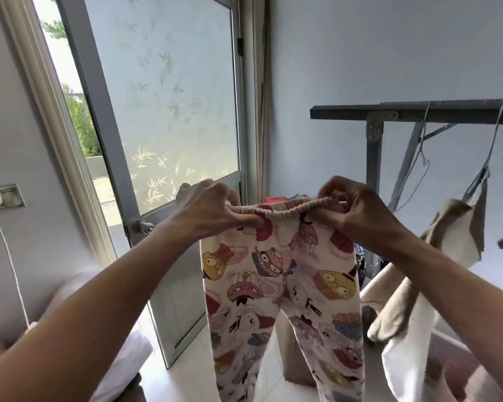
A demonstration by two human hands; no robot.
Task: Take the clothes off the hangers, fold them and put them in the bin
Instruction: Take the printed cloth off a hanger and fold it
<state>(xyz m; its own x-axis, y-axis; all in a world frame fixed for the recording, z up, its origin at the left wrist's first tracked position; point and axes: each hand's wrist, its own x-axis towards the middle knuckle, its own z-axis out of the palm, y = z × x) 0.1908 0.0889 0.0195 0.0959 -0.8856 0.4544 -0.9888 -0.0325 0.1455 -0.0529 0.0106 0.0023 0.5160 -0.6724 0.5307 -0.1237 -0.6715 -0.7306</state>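
Observation:
A small pair of cream trousers printed with cartoon owls hangs straight down in front of me, legs apart. My left hand grips the left end of the ribbed waistband, and my right hand pinches the right end, so the band is stretched between them at chest height. To the right, a beige and white garment hangs from a wire hanger on the dark rail of a drying rack. An empty wire hanger hangs beside it. No bin is identifiable.
A frosted glass door stands open on the left, with a wall socket and white charger cable further left. A cardboard box stands on the pale floor behind the trousers. More coloured clothes lie behind the waistband.

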